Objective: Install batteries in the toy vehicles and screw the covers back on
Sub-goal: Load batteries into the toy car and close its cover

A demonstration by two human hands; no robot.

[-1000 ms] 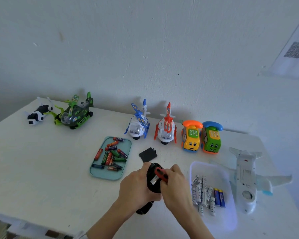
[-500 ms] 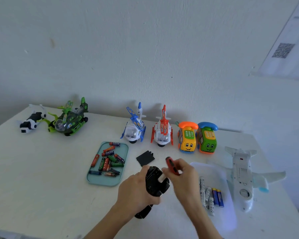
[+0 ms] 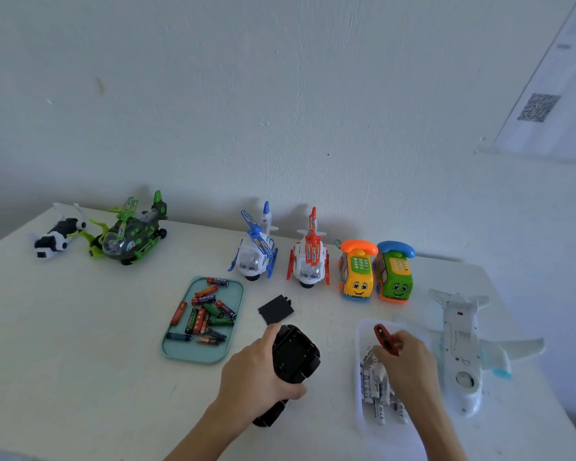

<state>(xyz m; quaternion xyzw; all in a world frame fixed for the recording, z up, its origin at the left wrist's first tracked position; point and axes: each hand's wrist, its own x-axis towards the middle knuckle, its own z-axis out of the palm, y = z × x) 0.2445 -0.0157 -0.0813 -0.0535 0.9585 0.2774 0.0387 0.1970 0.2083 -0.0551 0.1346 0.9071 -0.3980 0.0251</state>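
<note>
Hands: left hand (image 3: 258, 377) grips one black toy (image 3: 295, 356); right hand (image 3: 404, 359) pinches one red screwdriver (image 3: 384, 339).

Glossy plastic toys (image 3: 357, 272), matt table (image 3: 80, 344)

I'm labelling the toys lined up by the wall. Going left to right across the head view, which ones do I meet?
Black-and-white toy → green camouflage helicopter → blue-and-white helicopter → red-and-white helicopter → yellow phone car with orange handset → green phone car with blue handset.
</note>
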